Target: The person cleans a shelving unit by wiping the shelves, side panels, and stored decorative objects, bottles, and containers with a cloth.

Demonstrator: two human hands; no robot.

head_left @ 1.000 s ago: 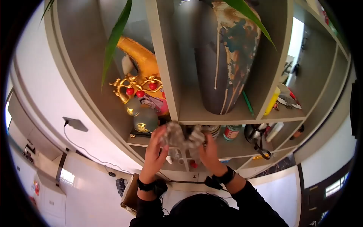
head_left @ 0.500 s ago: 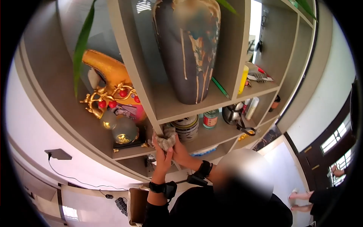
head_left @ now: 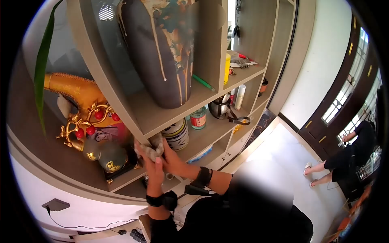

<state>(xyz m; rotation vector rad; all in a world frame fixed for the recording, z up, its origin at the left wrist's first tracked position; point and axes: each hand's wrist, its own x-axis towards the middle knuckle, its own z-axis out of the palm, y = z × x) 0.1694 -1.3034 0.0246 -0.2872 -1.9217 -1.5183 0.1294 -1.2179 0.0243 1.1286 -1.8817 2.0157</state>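
Seen from above through a round, dark-edged lens, a person's left hand (head_left: 154,172) and right hand (head_left: 174,163) are together, both gripping a crumpled grey-beige cloth (head_left: 154,151). The cloth is at the lower end of an upright divider (head_left: 109,81) in a shelf unit, where it meets the shelf edge; the fingertips are partly hidden there. A patterned jar (head_left: 176,135) just beyond the right hand is partly covered. Above it stands a tall dark vase (head_left: 150,52), its top cut off. A pale blurred patch covers part of the person's dark clothing, and another person (head_left: 354,141) near the door is hard to make out. Further along the jar's shelf, a glass bottle (head_left: 198,119) wears a reddish label, its writing too small to read. On the left, a rounded grey-green ornament (head_left: 112,158) bears a gold emblem I cannot make out.
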